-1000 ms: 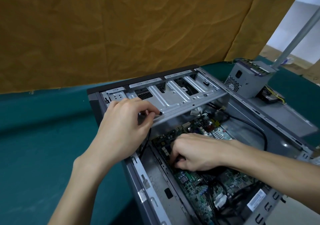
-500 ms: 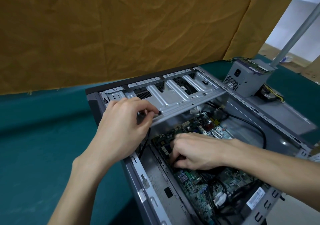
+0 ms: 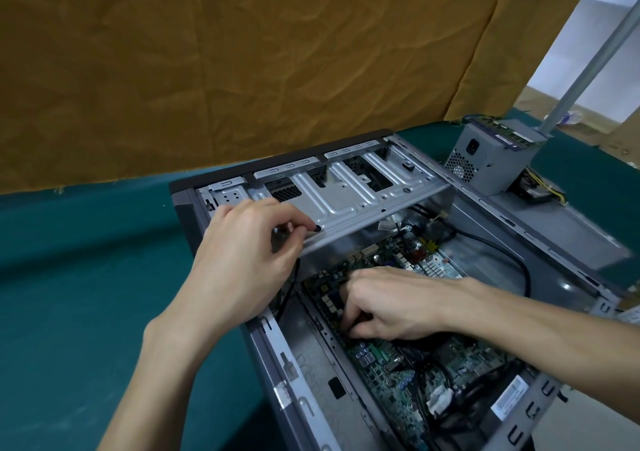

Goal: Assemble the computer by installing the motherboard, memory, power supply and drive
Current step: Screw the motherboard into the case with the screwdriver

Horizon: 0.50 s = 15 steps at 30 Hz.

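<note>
From my feed, a wrinkled mustard-brown cloth [image 3: 242, 62] hangs as a backdrop across most of the view, its lower edge meeting the counter [image 3: 69, 277], which is covered in dark teal fabric. At the far right the cloth ends, and I see a slanting grey metal pole [image 3: 588, 59], a pale bright wall [image 3: 568, 48] and brown floor [image 3: 595, 142] beyond.

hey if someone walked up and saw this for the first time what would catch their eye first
Most likely the open computer case lying on the teal table, with the green motherboard exposed inside it. Next, the two hands: the right hand has its fingers curled down onto the motherboard, while the left hand pinches a black cable at the drive cage. A grey power supply stands outside, behind the case.
</note>
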Available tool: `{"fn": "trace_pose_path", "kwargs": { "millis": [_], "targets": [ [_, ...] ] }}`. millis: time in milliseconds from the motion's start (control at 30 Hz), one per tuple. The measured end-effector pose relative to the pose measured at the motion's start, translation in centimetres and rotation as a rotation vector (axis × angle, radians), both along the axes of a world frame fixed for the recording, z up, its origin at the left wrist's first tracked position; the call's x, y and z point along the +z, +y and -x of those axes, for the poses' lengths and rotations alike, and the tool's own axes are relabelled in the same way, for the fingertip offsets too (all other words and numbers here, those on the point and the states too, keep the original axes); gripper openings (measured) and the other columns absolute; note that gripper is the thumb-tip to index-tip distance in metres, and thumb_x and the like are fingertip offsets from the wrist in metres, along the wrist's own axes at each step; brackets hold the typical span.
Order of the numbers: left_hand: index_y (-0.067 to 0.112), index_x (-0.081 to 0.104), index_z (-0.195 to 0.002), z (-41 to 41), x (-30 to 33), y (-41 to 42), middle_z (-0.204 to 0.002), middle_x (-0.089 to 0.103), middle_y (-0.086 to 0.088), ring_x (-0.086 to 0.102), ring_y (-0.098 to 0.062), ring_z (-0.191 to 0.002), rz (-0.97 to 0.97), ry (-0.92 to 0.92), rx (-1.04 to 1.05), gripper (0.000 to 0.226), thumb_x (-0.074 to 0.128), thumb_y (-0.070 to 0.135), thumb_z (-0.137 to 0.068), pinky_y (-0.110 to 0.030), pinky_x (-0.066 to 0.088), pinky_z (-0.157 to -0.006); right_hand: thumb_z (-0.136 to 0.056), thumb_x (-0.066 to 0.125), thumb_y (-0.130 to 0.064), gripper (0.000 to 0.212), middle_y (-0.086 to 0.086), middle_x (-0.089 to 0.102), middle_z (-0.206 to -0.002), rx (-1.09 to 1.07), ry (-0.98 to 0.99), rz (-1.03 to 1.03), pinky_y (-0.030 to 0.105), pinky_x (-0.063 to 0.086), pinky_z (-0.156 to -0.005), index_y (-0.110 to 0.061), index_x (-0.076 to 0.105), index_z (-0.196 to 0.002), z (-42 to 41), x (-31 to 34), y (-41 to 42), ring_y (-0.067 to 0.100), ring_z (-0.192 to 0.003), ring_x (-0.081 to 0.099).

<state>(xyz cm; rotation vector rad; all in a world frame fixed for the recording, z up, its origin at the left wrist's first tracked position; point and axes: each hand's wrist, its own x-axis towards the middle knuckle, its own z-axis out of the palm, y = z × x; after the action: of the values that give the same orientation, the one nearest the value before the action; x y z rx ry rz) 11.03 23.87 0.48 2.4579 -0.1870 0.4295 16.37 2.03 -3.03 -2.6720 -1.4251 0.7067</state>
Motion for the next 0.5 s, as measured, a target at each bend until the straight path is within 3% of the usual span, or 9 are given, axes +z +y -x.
{"fn": "trace_pose_path", "kwargs": {
  "millis": [500],
  "targets": [
    [0.038, 0.074, -0.1, -0.01, 0.07, -0.06, -0.093, 0.066, 0.023, 0.06, -0.007, -0.092, 0.002, -0.005, -0.005, 0.017, 0.059, 0.031, -0.097, -0.045, 0.049, -0.09, -0.097, 0.068, -0.033, 0.023, -0.003, 0.072, -0.109, -0.016, 0.009, 0.007, 0.038, 0.051, -0.097, -0.023, 0.076, -0.115, -0.02, -0.07, -0.03, 0.022, -0.109, 0.064]
  ]
}}
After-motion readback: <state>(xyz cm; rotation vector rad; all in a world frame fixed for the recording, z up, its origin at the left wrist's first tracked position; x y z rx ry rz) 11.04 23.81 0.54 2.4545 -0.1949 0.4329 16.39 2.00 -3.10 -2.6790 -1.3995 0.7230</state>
